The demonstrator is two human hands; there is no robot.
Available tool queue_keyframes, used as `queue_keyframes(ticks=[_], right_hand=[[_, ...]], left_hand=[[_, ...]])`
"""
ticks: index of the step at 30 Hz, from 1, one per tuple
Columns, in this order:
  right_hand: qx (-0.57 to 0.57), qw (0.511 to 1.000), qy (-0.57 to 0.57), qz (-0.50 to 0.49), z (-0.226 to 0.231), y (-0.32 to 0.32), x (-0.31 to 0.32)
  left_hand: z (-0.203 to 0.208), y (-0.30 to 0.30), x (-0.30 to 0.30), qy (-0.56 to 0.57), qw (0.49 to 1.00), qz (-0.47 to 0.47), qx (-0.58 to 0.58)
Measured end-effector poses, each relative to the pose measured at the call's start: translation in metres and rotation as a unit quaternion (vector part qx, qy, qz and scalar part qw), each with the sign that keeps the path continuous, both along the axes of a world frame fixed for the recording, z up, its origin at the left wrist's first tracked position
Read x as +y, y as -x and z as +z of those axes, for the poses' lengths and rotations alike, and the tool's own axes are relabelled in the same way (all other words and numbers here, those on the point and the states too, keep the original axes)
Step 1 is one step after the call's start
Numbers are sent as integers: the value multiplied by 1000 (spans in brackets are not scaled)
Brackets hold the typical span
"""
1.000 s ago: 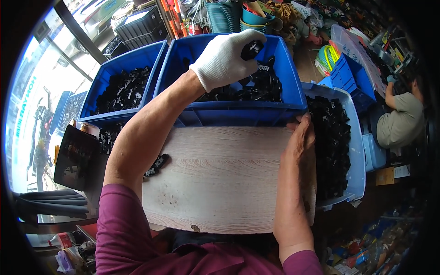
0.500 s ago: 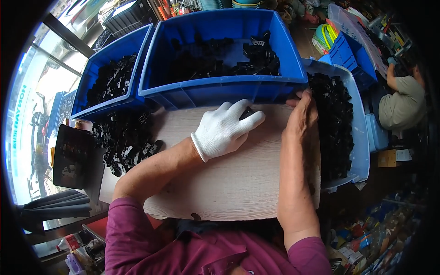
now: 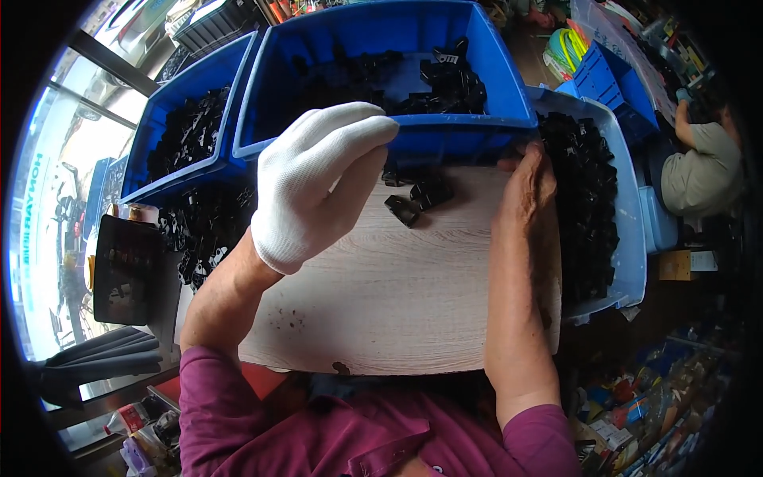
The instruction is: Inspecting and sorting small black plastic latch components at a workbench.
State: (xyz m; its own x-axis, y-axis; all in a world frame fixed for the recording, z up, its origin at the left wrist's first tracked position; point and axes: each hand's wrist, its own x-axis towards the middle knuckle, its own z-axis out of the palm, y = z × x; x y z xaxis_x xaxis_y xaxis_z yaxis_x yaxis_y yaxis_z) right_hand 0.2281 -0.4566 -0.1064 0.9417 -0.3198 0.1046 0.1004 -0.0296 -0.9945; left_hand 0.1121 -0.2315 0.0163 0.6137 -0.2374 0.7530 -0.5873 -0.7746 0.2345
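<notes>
My left hand (image 3: 318, 179) wears a white glove and hangs raised over a pale wooden board (image 3: 397, 294), fingers stretched and thumb apart, with nothing seen in it. Just beyond its fingertips a few small black plastic parts (image 3: 415, 199) lie on the board, close to the front wall of a large blue bin (image 3: 381, 139) holding more black parts. My bare right hand (image 3: 526, 187) rests on the board's right edge, beside a light blue tray (image 3: 632, 238) heaped with black parts, and holds nothing that I can see.
A second blue bin (image 3: 179, 151) of black parts stands at the far left, with a loose pile of black parts (image 3: 203, 226) in front of it. A dark tablet-like device (image 3: 123, 266) lies at the left. Another person (image 3: 703, 159) sits at the far right among clutter.
My left hand went from inside the large blue bin back over the board and is now lifted closer to me. A few black parts now lie on the board. My right hand stayed put.
</notes>
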Motion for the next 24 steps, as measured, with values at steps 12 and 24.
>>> queue_keyframes(ticks=[12, 24], right_hand=[[3, 1000, -11, -17, -1, 1, 0], [-18, 1000, -2, -15, 0, 2, 1]], left_hand=[[-18, -110, 77, -275, 774, 205, 532], [-41, -164, 17, -210, 838, 77, 498]])
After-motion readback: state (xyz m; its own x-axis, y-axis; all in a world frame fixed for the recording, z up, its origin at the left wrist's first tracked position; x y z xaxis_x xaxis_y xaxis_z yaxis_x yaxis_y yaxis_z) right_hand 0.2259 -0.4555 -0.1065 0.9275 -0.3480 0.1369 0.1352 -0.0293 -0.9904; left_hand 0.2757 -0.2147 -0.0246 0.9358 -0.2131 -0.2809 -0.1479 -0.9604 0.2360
